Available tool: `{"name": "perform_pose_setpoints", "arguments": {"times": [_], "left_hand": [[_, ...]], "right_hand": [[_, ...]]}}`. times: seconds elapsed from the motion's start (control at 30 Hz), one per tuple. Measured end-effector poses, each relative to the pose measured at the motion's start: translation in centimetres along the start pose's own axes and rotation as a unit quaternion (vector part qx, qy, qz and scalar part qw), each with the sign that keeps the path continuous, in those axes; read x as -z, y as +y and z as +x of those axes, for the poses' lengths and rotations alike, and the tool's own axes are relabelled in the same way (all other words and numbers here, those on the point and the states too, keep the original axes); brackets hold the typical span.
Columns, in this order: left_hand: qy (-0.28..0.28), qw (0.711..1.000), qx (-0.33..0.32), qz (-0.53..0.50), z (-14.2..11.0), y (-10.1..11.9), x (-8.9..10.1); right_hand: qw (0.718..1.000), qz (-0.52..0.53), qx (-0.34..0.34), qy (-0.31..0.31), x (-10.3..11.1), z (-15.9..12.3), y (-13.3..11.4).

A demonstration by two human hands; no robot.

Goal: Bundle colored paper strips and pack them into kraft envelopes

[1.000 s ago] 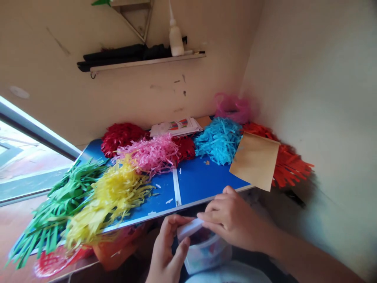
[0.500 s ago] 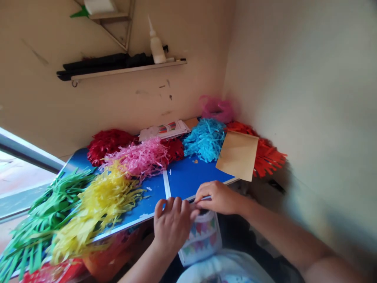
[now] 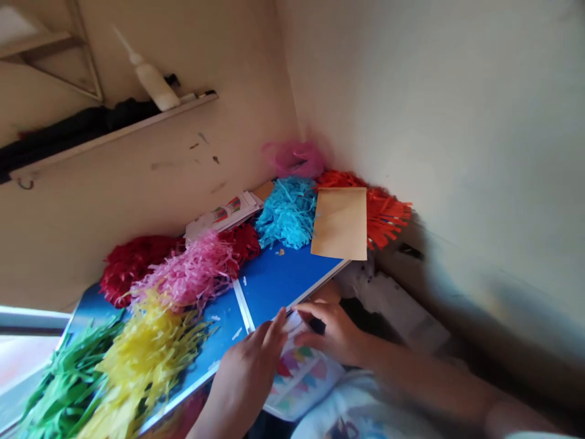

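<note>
A clear plastic packet of coloured paper pieces (image 3: pixel 299 375) lies in my lap just below the edge of the blue table (image 3: pixel 283 280). My left hand (image 3: pixel 247 372) rests on its left side, fingers stretched toward the packet's top. My right hand (image 3: pixel 331 329) is curled over the packet's upper edge, fingers pinched on it near the table edge. Both hands touch the packet.
Heaps of shredded paper cover the table: green (image 3: pixel 64 384), yellow (image 3: pixel 141 360), pink (image 3: pixel 187 271), red (image 3: pixel 132 262), light blue (image 3: pixel 287 210) and orange (image 3: pixel 375 204). A brown envelope (image 3: pixel 340 222) lies on the orange heap. Printed cards (image 3: pixel 223 213) sit at the back; a glue bottle (image 3: pixel 150 76) stands on the wall shelf.
The view has swung right and tilted. Both hands have moved up with the packet to the table edge, and the packet now lies flatter with its coloured pieces showing.
</note>
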State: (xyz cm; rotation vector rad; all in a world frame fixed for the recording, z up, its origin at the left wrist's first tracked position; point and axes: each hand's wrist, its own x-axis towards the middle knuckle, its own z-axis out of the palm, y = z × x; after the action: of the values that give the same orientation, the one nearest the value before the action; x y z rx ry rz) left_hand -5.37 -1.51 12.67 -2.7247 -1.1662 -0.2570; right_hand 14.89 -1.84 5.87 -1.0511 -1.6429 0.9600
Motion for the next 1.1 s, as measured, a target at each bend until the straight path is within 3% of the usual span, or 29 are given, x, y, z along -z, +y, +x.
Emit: {"name": "perform_pose_setpoints", "arguments": {"times": [0.1,0.27,0.47,0.77,1.0,1.1], "left_hand": [[-0.013,0.998,-0.029,-0.053,0.5,-0.2,0.6],[0.023,0.995,-0.007,-0.099,0.2,-0.4,1.0],[-0.03,0.975,-0.082,-0.204,1.0,-1.2,2.1],[0.049,0.979,-0.12,-0.157,1.5,-0.9,2.3],[0.052,0.985,-0.074,-0.144,-0.6,-0.2,1.6],[0.053,0.99,-0.045,-0.126,-1.6,0.8,1.1]], "right_hand": [[0.999,-0.02,0.036,0.016,-0.1,0.0,-0.3],[0.994,-0.034,0.096,0.023,-0.5,-0.8,0.0],[0.993,-0.056,0.106,0.019,-1.2,-1.2,0.2],[0.99,-0.044,0.131,-0.003,-1.0,-1.1,-0.2],[0.987,-0.021,0.157,0.038,-0.9,-1.7,-0.5],[0.986,-0.007,0.169,0.017,-1.0,-1.8,-0.1]]}}
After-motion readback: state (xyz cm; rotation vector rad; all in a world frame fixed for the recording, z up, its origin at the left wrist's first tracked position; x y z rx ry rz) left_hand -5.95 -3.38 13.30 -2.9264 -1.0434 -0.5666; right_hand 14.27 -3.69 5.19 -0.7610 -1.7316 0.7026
